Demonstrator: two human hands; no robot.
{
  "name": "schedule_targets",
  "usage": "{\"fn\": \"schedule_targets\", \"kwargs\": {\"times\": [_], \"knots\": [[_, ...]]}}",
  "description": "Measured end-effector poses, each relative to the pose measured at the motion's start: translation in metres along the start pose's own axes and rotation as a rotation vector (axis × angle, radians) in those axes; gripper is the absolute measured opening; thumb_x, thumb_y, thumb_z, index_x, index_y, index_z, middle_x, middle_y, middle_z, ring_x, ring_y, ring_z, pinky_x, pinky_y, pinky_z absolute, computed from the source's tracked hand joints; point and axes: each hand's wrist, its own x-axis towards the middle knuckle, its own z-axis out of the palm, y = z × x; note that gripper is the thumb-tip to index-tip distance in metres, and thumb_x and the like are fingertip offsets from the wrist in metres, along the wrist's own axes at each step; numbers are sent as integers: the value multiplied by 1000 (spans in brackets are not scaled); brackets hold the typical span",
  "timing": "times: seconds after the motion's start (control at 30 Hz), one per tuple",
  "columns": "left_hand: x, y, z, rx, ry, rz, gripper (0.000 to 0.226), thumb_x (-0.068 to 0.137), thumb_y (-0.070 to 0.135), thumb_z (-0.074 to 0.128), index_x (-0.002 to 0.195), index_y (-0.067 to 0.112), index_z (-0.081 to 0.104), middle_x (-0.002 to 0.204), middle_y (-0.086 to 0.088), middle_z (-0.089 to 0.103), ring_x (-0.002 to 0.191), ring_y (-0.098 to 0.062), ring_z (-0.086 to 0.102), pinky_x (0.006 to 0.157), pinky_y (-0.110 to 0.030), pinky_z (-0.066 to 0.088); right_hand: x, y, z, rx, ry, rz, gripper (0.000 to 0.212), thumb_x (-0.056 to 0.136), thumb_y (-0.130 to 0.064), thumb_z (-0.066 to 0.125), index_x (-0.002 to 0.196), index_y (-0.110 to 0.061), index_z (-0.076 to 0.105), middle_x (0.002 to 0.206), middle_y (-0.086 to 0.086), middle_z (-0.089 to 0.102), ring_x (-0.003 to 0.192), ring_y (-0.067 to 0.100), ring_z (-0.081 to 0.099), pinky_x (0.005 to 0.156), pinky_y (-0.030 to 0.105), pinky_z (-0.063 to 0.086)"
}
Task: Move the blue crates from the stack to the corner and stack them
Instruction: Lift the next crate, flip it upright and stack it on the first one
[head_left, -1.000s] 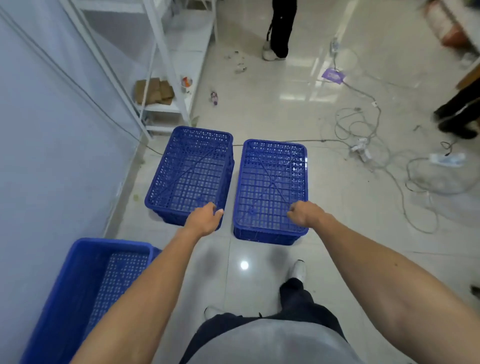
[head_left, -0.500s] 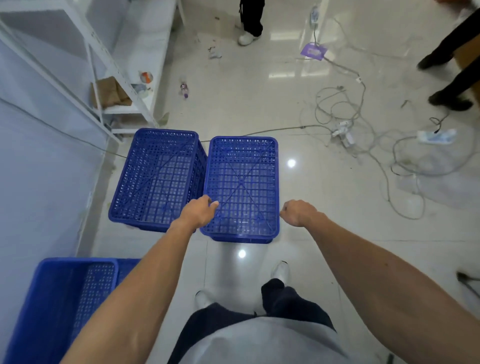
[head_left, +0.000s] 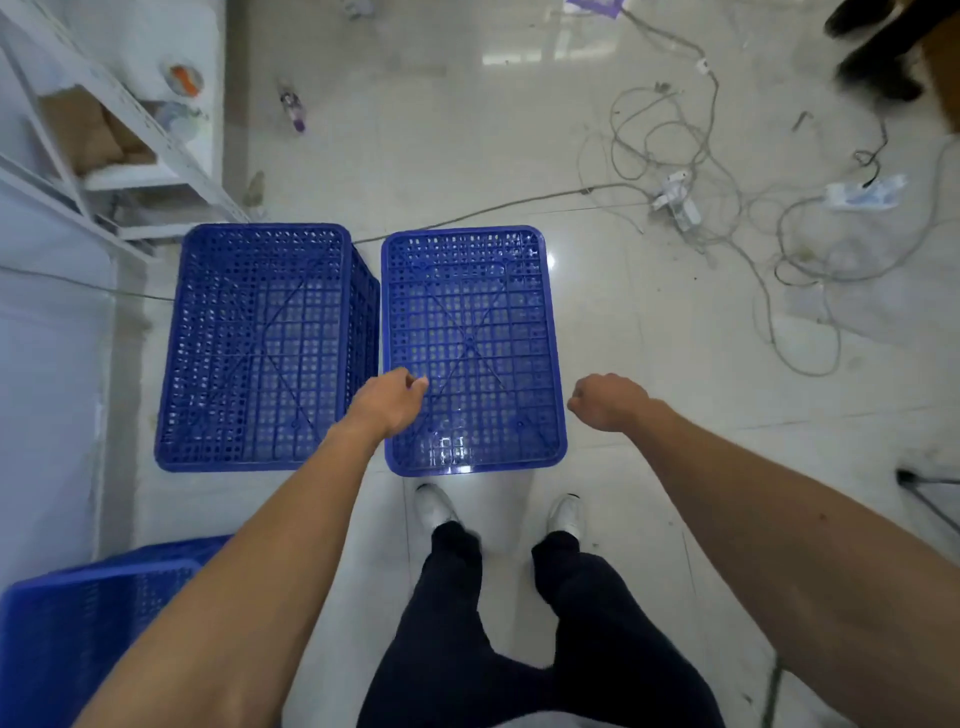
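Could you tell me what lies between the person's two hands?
The near part of the right blue crate spans the gap between left hand and right hand, in the head view.

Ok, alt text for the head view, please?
Seen from above, the left hand and right hand, fingers curled, flank the right blue crate, with the left blue crate beside it; grip unclear. Tangled cables lie on the floor further right. A third blue crate shows at lower left.
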Motion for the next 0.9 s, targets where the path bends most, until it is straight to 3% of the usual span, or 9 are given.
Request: {"fn": "schedule_targets", "kwargs": {"times": [0.13, 0.27, 0.37, 0.6, 0.83, 0.9], "knots": [[50, -26, 13, 27, -30, 2, 46, 104, 47, 30, 118, 11, 54, 111, -9, 59, 89, -26, 50, 77, -37, 38, 48, -8, 18, 14, 9, 16, 36, 96, -35, 39, 114, -16, 64, 115, 6, 67, 97, 27, 62, 74, 33, 45], [101, -45, 38, 8, -51, -31, 42, 104, 46, 30, 112, 11, 53, 98, -7, 59, 82, -24, 53, 73, -39, 40, 100, -10, 44, 12, -5, 17, 34, 99, -32, 40, 116, -14, 63, 114, 6, 67, 98, 27, 63, 77, 34, 48], [140, -59, 63, 0, -58, -60, 40, 105, 44, 30, 113, 12, 53, 102, -9, 61, 78, -22, 52, 72, -40, 39, 145, -3, 68, 29, -25, 19, 34, 98, -35, 42, 119, -14, 59, 115, 8, 67, 97, 28, 63, 82, 37, 52], [211, -95, 128, 22, -41, -143, 52, 104, 44, 32, 146, 13, 37, 135, -15, 55, 113, -33, 58, 85, -43, 46, 229, 25, 115, 54, -34, 68, 41, 97, -38, 46, 128, -11, 47, 119, 12, 63, 98, 29, 62, 80, 39, 52], [243, -109, 161, 91, 6, -194, 60, 104, 42, 36, 154, 16, 19, 157, -14, 27, 137, -37, 39, 101, -50, 42, 278, 40, 140, 159, -5, 136, 36, 95, -35, 50, 119, -9, 44, 113, 13, 62, 91, 31, 61, 77, 41, 50], [248, -112, 166, 80, 36, -227, 61, 103, 41, 38, 153, 11, 21, 155, -15, 31, 134, -37, 42, 100, -49, 43, 288, 41, 144, 213, 19, 146, 33, 94, -32, 51, 117, -9, 44, 112, 12, 61, 89, 29, 60, 75, 39, 48]]}}
